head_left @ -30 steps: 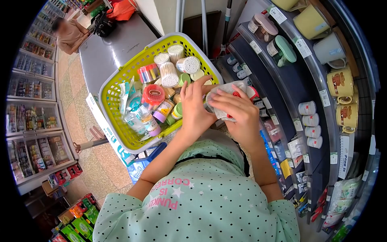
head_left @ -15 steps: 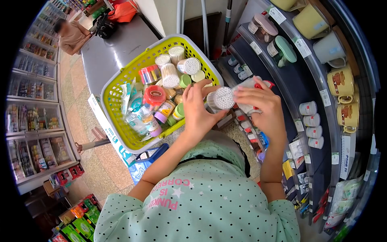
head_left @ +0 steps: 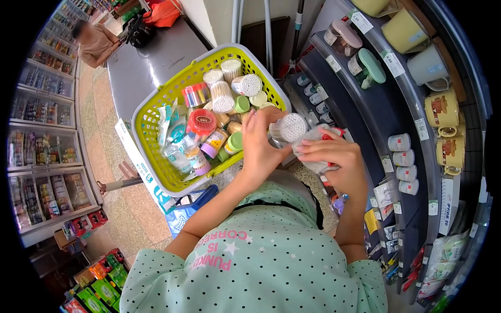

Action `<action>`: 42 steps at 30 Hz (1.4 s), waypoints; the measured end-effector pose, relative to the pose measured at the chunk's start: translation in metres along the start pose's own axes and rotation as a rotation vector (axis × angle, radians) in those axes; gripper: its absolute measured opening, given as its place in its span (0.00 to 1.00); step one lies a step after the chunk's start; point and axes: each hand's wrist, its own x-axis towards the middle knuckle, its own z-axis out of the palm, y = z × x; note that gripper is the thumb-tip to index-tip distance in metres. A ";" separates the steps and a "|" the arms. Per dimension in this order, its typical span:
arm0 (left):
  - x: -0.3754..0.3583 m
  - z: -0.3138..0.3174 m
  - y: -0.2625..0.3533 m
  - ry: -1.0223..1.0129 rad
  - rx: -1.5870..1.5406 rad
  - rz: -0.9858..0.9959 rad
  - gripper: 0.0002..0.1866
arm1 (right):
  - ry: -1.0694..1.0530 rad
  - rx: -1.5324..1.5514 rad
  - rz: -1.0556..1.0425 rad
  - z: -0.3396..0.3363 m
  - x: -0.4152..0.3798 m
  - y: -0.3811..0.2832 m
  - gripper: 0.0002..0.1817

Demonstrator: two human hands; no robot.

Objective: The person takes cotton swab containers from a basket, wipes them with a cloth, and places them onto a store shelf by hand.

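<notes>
My left hand (head_left: 259, 151) grips a clear round tub of cotton swabs (head_left: 293, 127), its white tips facing up at me. In my right hand (head_left: 336, 160) is a crumpled greyish-white cloth with red parts (head_left: 312, 152), held against the tub's right side. Just left of my left hand stands a yellow-green plastic basket (head_left: 143, 116). It holds more swab tubs (head_left: 221, 98), a red-lidded jar (head_left: 201, 122), a tub of coloured sticks (head_left: 195, 94), green-lidded tubs (head_left: 235, 142) and teal-white packets (head_left: 175, 138).
The basket rests partly on a grey table (head_left: 136, 70). To the right, curved shelves hold mugs (head_left: 441, 109), lidded cups (head_left: 367, 69) and small white cups (head_left: 403, 156). A person (head_left: 96, 44) is at the table's far left. Poles (head_left: 267, 36) lean behind the basket.
The cloth in my right hand has come down and closer, from behind the swab tub to its near right side. My left hand keeps its hold on the tub.
</notes>
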 end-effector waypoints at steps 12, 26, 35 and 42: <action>0.006 -0.057 -0.010 0.454 -0.227 -0.194 0.38 | 0.303 -0.218 -0.161 0.073 0.030 0.053 0.26; -0.001 -0.056 0.001 0.386 -0.605 -0.183 0.36 | 0.136 -0.089 -0.111 0.093 0.051 0.058 0.35; -0.001 -0.060 0.017 0.105 -1.128 -0.427 0.39 | 0.404 0.485 0.042 0.076 0.038 0.036 0.46; -0.008 -0.051 0.010 -0.129 -0.990 -0.042 0.43 | 0.425 0.513 0.051 0.046 0.021 0.011 0.40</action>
